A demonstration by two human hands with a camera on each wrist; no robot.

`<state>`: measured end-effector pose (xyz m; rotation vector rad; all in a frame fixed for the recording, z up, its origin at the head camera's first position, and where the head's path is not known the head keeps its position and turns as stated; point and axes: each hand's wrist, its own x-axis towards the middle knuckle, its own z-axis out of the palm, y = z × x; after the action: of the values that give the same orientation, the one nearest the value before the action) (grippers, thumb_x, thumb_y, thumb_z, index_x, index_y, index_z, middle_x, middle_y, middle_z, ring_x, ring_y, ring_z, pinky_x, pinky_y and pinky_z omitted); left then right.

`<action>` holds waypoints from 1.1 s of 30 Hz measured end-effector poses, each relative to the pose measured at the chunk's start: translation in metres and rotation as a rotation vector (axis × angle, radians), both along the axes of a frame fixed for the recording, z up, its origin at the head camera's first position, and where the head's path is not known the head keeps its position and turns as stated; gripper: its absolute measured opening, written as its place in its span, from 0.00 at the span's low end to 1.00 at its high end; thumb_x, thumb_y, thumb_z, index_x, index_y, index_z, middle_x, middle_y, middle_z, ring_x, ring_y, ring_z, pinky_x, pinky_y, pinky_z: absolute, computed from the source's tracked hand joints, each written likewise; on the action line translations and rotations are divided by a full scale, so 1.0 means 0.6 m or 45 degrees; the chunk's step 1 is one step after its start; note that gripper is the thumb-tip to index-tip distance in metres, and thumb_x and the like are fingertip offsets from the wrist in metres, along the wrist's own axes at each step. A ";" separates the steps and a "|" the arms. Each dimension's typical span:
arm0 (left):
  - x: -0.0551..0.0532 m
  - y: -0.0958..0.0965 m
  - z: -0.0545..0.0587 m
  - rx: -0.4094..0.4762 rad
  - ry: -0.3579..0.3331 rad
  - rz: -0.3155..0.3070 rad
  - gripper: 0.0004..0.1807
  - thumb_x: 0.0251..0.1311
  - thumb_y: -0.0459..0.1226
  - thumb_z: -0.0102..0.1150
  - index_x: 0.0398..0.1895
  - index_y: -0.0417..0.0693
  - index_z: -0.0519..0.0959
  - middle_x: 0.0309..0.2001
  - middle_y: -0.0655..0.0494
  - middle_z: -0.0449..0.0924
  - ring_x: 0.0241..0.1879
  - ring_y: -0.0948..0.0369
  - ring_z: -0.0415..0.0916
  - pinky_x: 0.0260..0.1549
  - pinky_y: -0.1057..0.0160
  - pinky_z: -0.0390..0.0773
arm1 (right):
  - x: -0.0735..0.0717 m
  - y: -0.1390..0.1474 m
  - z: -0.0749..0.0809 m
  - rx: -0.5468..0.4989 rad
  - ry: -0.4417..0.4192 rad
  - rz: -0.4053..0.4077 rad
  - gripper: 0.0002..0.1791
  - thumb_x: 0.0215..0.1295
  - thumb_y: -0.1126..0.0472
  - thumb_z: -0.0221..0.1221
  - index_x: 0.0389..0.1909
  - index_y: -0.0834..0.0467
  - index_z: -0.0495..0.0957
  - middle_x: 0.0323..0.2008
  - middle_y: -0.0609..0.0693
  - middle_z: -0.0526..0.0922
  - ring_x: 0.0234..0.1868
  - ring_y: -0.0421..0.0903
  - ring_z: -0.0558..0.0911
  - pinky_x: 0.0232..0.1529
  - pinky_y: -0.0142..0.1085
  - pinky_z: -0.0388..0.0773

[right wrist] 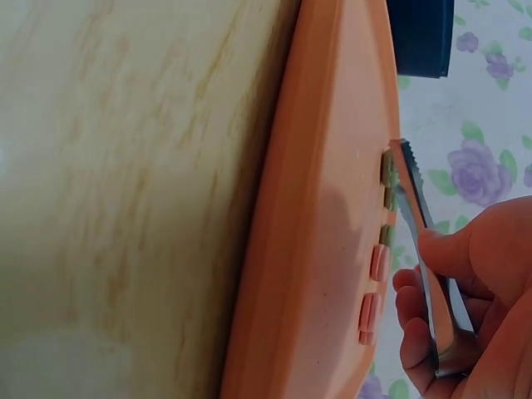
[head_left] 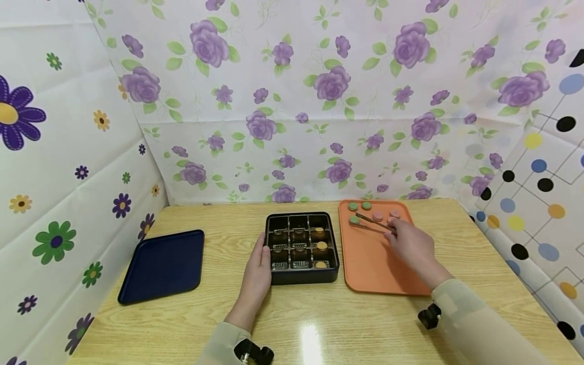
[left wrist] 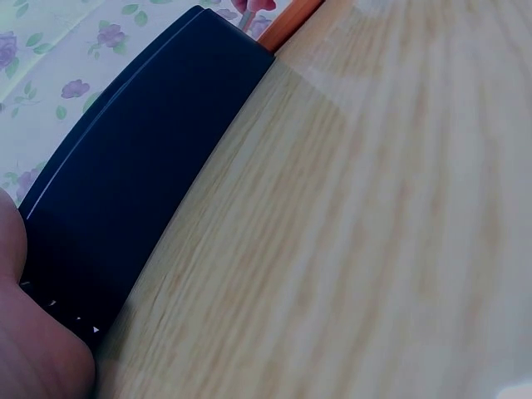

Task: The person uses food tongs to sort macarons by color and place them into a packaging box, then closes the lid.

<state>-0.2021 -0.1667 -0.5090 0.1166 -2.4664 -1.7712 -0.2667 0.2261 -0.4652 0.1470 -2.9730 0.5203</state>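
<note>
My right hand (head_left: 412, 247) holds metal tongs (right wrist: 434, 287), gripped between thumb and fingers. The tong tips reach over the orange tray (head_left: 371, 263), one on each side of a green macaron (head_left: 354, 220). Two other green macarons (head_left: 359, 206) lie along the tray's far edge, and pink macarons (head_left: 377, 216) sit to their right. My left hand (head_left: 258, 274) rests along the left side of a black box (head_left: 303, 276), fingers straight against its wall. That box has a divided insert, with yellow macarons (head_left: 321, 246) in the compartments of its right column.
A dark blue tray (head_left: 161, 266) lies on the left of the wooden table (head_left: 228, 228). Flowered cloth (head_left: 292, 137) hangs behind the table's far edge, with patterned cloth on both sides. The box stands close beside the orange tray's left edge.
</note>
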 end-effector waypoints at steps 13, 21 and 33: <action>0.000 0.001 0.001 -0.005 0.009 0.002 0.31 0.93 0.47 0.35 0.92 0.57 0.52 0.89 0.48 0.52 0.86 0.41 0.48 0.83 0.34 0.50 | 0.000 -0.003 -0.001 0.009 -0.037 -0.033 0.14 0.83 0.56 0.65 0.60 0.59 0.85 0.29 0.48 0.83 0.24 0.46 0.78 0.24 0.44 0.73; 0.002 0.002 0.004 -0.003 0.019 -0.003 0.31 0.93 0.47 0.36 0.92 0.54 0.53 0.89 0.46 0.51 0.87 0.40 0.47 0.83 0.34 0.50 | 0.000 -0.001 -0.001 0.010 -0.059 -0.065 0.16 0.84 0.55 0.64 0.62 0.59 0.84 0.30 0.48 0.85 0.24 0.47 0.79 0.25 0.45 0.74; 0.001 0.002 0.001 -0.001 0.028 -0.006 0.31 0.93 0.46 0.36 0.92 0.54 0.53 0.89 0.46 0.52 0.87 0.41 0.47 0.83 0.34 0.49 | -0.003 -0.001 -0.009 0.009 -0.036 -0.057 0.09 0.84 0.56 0.63 0.53 0.57 0.85 0.26 0.47 0.81 0.23 0.46 0.77 0.24 0.43 0.72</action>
<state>-0.2016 -0.1658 -0.5083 0.0910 -2.4540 -1.7638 -0.2685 0.2257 -0.4706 0.0745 -2.9978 0.5108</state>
